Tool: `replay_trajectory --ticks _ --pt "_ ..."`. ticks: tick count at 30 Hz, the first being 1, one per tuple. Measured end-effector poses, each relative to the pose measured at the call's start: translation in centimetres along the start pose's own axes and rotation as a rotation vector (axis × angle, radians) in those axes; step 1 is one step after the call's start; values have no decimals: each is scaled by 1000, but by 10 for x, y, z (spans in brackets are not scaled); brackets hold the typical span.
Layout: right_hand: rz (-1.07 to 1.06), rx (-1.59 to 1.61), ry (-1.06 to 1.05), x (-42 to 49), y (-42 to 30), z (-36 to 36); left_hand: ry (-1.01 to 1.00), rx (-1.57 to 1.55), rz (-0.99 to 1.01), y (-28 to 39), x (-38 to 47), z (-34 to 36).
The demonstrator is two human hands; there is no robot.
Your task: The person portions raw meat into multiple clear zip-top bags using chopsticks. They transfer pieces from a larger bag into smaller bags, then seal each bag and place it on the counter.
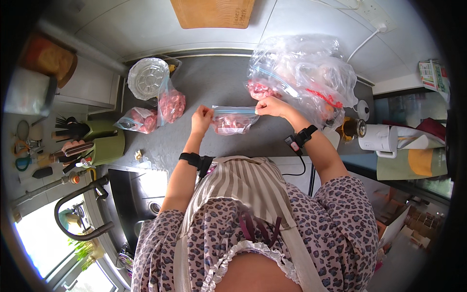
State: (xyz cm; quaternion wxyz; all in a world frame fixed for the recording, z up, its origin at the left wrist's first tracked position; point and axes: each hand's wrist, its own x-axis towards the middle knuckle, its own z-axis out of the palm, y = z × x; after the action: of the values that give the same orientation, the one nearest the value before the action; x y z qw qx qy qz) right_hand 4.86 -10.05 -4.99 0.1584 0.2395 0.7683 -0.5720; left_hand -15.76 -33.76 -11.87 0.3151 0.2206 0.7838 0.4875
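Note:
A clear zip bag of raw meat pieces (231, 122) lies on the dark grey countertop (215, 80), its blue-lined zip side facing the wall. My left hand (203, 117) pinches the left end of the zip, and my right hand (271, 107) pinches the right end. Beyond my right hand is another portion of raw meat (261, 90) in clear plastic, beside a large heap of clear plastic bags (310, 69). To the left, a zip bag of meat (172, 104) leans near a clear round bowl (149, 78); a smaller zip bag of meat (143, 119) lies beside it.
Green utensil holders (109, 142) stand at the counter's left end, near the black faucet (60, 208) and sink (124, 189). A white kettle (377, 138) and an amber glass jar (348, 129) are at the right. A wooden board (213, 12) is at the wall; a cable hangs by my right wrist.

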Motion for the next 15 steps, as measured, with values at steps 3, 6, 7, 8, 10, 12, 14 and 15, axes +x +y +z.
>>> replay_trajectory --ticks 3,6,7,8,10,12,14,15 --pt "-4 15 32 -7 3 1 -4 6 0 -3 2 0" --pt "-20 45 82 -16 0 5 -5 54 47 7 -1 -1" --pt "-20 29 100 -21 -3 6 -14 68 35 15 -2 -2" --pt "4 8 118 -27 -5 6 13 81 152 24 -2 -3" --pt "-75 -65 180 -43 -11 2 47 100 308 48 -3 -5" --pt "-154 -86 252 -62 -16 -2 28 81 386 74 0 -7" --pt "-164 -43 311 -79 -19 -12 5 45 506 99 9 -3" --pt "-220 -7 335 -86 -20 -18 -19 75 469 110 14 3"
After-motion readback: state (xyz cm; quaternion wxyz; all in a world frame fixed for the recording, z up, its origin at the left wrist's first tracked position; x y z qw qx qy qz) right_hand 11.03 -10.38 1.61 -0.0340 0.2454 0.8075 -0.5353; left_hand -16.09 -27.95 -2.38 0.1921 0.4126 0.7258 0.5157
